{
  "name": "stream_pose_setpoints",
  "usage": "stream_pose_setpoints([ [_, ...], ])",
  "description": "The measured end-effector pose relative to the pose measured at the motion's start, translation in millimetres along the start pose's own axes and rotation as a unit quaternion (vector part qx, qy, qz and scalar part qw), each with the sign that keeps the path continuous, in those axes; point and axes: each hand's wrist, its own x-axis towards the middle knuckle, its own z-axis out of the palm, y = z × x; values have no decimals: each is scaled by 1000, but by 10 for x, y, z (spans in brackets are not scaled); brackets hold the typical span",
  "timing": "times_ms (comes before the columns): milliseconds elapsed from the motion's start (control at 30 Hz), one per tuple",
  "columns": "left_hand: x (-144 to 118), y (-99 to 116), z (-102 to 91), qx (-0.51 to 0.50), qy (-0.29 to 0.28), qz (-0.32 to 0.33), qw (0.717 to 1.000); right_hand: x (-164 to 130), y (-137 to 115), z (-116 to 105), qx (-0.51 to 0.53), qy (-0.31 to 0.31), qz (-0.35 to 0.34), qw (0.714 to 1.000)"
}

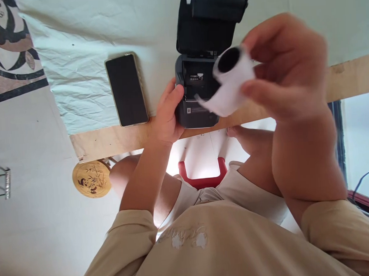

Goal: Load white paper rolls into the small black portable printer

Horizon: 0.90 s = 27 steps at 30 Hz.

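Wide table (86, 93) under a pale sheet, dark phone (126, 90) lying flat on it, and beside that the black label printer (197, 100) with its lid tipped back, the paper bay open and looking empty from here. The left hand (166, 116) is clasped on the printer's near corner, while the right hand (287, 64) pinches the white paper roll (232, 80) up in the air just above that bay. Light, soft stuff, I'd say, easily crushed or unspooled, so best held by its flat ends near the dark core, loose tail already dangling.
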Motion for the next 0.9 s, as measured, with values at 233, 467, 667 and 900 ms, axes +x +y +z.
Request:
stream_pose_setpoints([
  [233, 23, -43, -9, -37, 1, 10, 999, 136, 383, -9, 79, 144, 172, 971],
  [467, 1, -52, -6, -29, -1, 22, 999, 60, 476, 84, -229, 132, 79, 961],
  [667, -20, -29, 16, -21, 0, 17, 1000, 66, 537, 50, -304, 94, 50, 947],
  [900, 20, -46, -20, -45, 31, -5, 998, 35, 544, 73, -272, 86, 91, 954],
])
